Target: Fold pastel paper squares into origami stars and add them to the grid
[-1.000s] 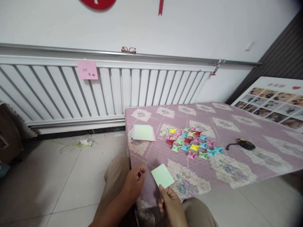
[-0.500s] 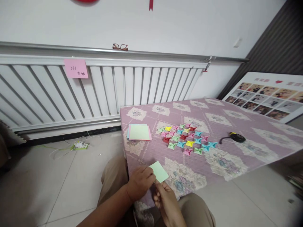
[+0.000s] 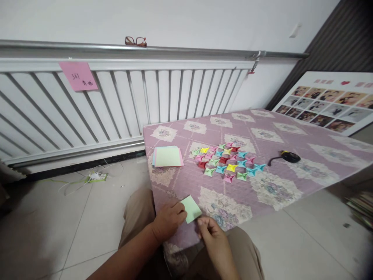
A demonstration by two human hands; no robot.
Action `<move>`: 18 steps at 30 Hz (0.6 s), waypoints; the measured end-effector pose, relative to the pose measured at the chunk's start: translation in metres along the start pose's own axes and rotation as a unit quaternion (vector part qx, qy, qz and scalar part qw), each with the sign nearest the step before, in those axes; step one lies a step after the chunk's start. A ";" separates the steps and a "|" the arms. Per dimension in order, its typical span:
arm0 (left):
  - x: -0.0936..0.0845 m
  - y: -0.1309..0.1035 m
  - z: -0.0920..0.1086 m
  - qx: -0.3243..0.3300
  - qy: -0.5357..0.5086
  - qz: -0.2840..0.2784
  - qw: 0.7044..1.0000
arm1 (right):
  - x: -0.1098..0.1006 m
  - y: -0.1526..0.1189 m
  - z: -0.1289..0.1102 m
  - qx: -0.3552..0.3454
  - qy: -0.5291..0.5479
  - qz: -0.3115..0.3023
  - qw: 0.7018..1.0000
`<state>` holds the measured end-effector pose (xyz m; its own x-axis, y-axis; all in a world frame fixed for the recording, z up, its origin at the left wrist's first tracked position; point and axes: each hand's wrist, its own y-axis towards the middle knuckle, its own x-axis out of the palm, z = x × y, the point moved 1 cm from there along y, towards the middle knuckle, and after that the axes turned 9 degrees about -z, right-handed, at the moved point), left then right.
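A light green square of paper (image 3: 191, 209) lies at the near corner of the cloth-covered table, one corner towards me. My left hand (image 3: 169, 221) is closed on its left edge, fingers curled over the paper. At the right corner, my right hand (image 3: 212, 232) has thumb and forefinger pinched at the paper's edge; the other fingers curl underneath. Beyond the hands stand several small folded paper shapes (image 3: 231, 168) in green, pink, yellow, blue and red, set in rough rows. To their left is a stack of coloured paper sheets (image 3: 167, 157), with pale green on top.
A black object with a short cord (image 3: 290, 156) rests on the flowered tablecloth (image 3: 186, 181) at right. Behind are a white radiator (image 3: 171, 91) with glasses (image 3: 136, 41) on its pipe, and a photo board (image 3: 326, 103). A power strip (image 3: 97, 177) lies on the floor.
My right hand has moved from the paper's near corner to its right corner. My left hand stays at the left edge. The whole view has shifted slightly.
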<state>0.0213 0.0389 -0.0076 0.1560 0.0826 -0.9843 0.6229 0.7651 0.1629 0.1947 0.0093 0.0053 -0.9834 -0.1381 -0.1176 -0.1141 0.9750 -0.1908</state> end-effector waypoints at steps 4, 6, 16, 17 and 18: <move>0.000 -0.003 0.001 -0.005 -0.007 -0.031 0.999 | -0.017 0.013 0.001 -0.149 -0.192 0.026 0.970; 0.000 -0.004 0.001 -0.006 -0.011 -0.044 0.999 | -0.021 0.021 0.005 -0.201 -0.259 0.012 0.945; -0.004 -0.007 0.004 0.006 -0.004 -0.089 0.996 | -0.032 0.035 0.017 -0.233 -0.358 0.018 0.904; -0.005 -0.007 0.005 0.009 -0.005 -0.090 0.996 | -0.032 0.035 0.016 -0.230 -0.359 0.015 0.904; -0.005 -0.008 0.005 0.011 -0.007 -0.091 0.996 | -0.032 0.036 0.014 -0.226 -0.362 0.012 0.904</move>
<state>0.0196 0.0294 -0.0033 0.0489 -0.0646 -0.9967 0.6590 0.7520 -0.0164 0.2237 0.0463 -0.0116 -0.6549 -0.0347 -0.7549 -0.3010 0.9283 0.2185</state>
